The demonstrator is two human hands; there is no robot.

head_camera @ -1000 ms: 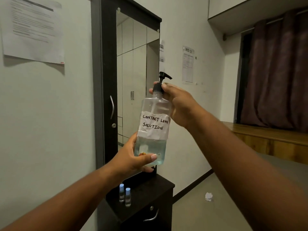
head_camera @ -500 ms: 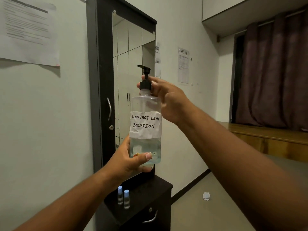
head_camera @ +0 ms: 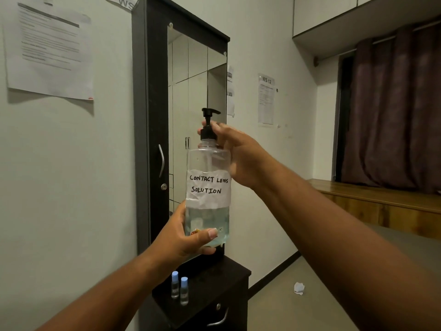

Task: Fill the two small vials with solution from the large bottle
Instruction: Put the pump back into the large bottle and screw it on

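Large bottle, clear, w/ handwritten label "CONTACT LENS SOLUTION", is being held upright in mid-air in front of the mirror. Left hand is wrapping the lower body, thumb across the front, carrying the weight. Right hand is curling its fingers round the black pump collar at the neck; the pump head is standing raised, nozzle pointing right. Liquid level is sitting approx. below the label.

Two small vials w/ blue caps are standing upright, just beside each other, on the dark cabinet top well below the bottle. Caps are on, so nothing is ready to receive liquid.

Judgement: step in hand looks like unscrewing the pump assy. To do it well:
- left hand holding the body firm, no squeezing, bottle kept vertical;
- right hand turning the collar only, not the nozzle;
- lifting the dip tube straight out, letting it drip inside;
- uncapping vials before any pouring.

Risk: narrow vial mouths, so pouring needs to be slow.
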